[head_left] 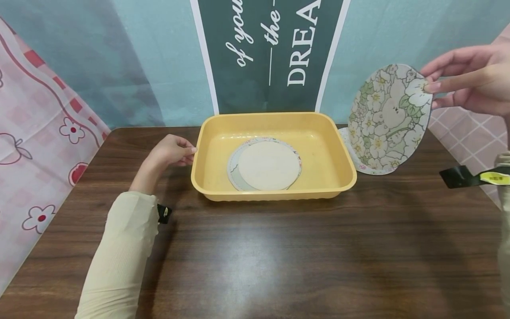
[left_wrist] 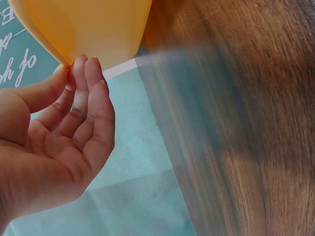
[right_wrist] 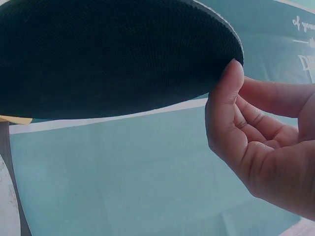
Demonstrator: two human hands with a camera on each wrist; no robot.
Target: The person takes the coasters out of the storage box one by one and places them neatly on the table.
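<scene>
A yellow plastic tray stands at the middle back of a dark wooden table. Inside it lie two round pads, stacked with pale sides up. My left hand rests at the tray's left rim. In the left wrist view its loosely bent fingertips touch the tray's outer wall. To the right of the tray my right hand pinches the upper edge of a round floral pad, lifted and tilted. Its black underside fills the right wrist view, with my thumb at its edge. Another round pad lies on the table behind it.
A dark green banner with white lettering hangs on the teal wall behind the tray. Pink patterned cloth hangs at the left and at the far right. A black strap with a yellow tag sticks in from the right edge.
</scene>
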